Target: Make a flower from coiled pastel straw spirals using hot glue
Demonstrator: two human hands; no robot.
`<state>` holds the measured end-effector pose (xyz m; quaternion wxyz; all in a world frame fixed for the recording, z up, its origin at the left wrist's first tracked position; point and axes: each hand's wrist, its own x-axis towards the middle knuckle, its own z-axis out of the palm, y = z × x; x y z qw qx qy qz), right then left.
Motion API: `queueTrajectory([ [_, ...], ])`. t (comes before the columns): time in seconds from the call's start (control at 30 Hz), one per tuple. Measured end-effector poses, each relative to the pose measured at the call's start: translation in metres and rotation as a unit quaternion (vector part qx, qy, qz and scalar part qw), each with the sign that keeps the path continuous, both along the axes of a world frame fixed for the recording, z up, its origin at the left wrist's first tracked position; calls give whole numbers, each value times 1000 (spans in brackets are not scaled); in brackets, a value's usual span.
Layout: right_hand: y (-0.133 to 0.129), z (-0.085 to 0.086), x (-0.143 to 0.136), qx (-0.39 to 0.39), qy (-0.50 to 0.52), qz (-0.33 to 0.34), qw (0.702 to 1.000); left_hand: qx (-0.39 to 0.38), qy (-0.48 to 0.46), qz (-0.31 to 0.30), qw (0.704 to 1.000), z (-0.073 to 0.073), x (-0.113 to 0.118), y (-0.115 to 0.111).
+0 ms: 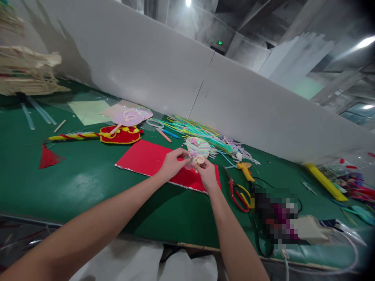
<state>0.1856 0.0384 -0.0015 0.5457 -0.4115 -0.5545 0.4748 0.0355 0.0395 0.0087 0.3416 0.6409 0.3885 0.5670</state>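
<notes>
**benchrat:** Both hands meet over the red sheet (146, 158), roughly mid-table. The left hand (172, 163) and right hand (206, 174) are pressed close, fingertips pinching a small pastel craft piece (197, 159) between them. It's got a little tan ring on it, plus pink and lilac bits. Too small to say exactly which fingers do the gripping.

**gluestick99:** How much room is around it?

**benchrat:** Decent on the near side. The green table (88, 183) is bare from the red sheet down to the near edge, where both forearms cross in. Left of the sheet is open too, up to the red tassel (48, 158) and the red-and-yellow fabric piece (120, 134). The far side is tighter: a striped pastel disc (198, 146) sits just behind the hands, then a heap of coloured straws (199, 132) running up to the white wall panel (234, 101). On the right, red-handled scissors (237, 193) lie near the right wrist, with a yellow glue gun (245, 171) just beyond.

**gluestick99:** Which way does the piece point?

**benchrat:** Honestly hard to call. It's a compact lump, no clear long axis. The tan ring faces up and slightly toward the camera, on the right hand's side. The red sheet under it runs long from upper left to lower right, with its near edge showing white.
</notes>
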Motion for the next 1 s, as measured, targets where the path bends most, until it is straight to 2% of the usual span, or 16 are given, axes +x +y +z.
queueTrajectory([
  [0.17, 2, 0, 3, 1, -18, -10, 1000, -50, -28, -22, 998, -1, 0, 4],
  [0.57, 6, -5, 3, 18, -49, -42, 998, -133, -46, -32, 989, -4, -6, 12],
  [0.7, 4, -5, 5, 19, -54, -26, 998, -178, -59, -54, 981, -3, -9, 14],
  [0.83, 4, -7, 8, 33, -69, -3, 997, -212, -64, -100, 970, 0, -15, 14],
  [1.0, 2, 3, 13, 90, -92, 16, 992, -187, -31, -127, 974, 2, -16, 13],
])
